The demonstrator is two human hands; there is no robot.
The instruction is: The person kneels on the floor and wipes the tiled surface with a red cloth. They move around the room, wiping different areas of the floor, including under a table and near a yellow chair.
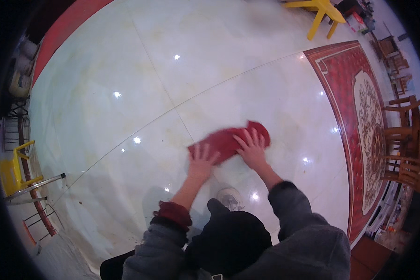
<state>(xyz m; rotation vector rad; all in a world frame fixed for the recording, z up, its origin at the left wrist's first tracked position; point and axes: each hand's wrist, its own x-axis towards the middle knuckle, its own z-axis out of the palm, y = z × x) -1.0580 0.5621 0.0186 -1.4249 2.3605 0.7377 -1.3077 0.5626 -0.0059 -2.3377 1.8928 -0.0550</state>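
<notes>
A dark red cloth (227, 138) lies bunched lengthwise on the glossy pale tiled floor (140, 80), slightly blurred. My left hand (201, 162) holds down its left end, fingers spread over the fabric. Across its right part, my right hand (252, 150) presses it to the floor, the fingers also apart. Both palms face down, so the undersides of the hands are hidden. A red cuff (176, 213) shows at my left wrist. The toe of a light shoe (230, 198) is just behind the cloth, close to my body.
A red patterned mat (353, 129) lies on the right, beside wooden chairs (404, 168). At the upper right stands a yellow plastic stool (318, 14). On the left are a yellow chair (17, 171) and a metal leg (38, 187). Tile joints cross the floor.
</notes>
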